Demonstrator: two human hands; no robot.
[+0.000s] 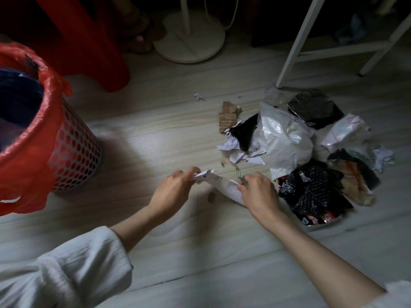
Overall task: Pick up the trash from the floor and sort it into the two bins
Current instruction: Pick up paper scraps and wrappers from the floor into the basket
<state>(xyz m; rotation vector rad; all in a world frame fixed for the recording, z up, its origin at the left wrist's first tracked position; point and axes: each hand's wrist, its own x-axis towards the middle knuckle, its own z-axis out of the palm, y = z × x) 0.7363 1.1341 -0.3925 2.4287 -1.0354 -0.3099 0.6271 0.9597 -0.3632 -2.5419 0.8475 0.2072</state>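
The scene is dim, with heavy darkness across the top and corners. One pale pool of light falls on the floor (pixel 169 138) at the centre, as if from above the camera. The bin (pixel 73 150) casts a soft shadow rightward, and the forearms darken the boards beneath them. The white plastic bag (pixel 287 138) shows mild glare (its folds shine). Straight lines bow near the edges; detail is soft and grainy throughout.
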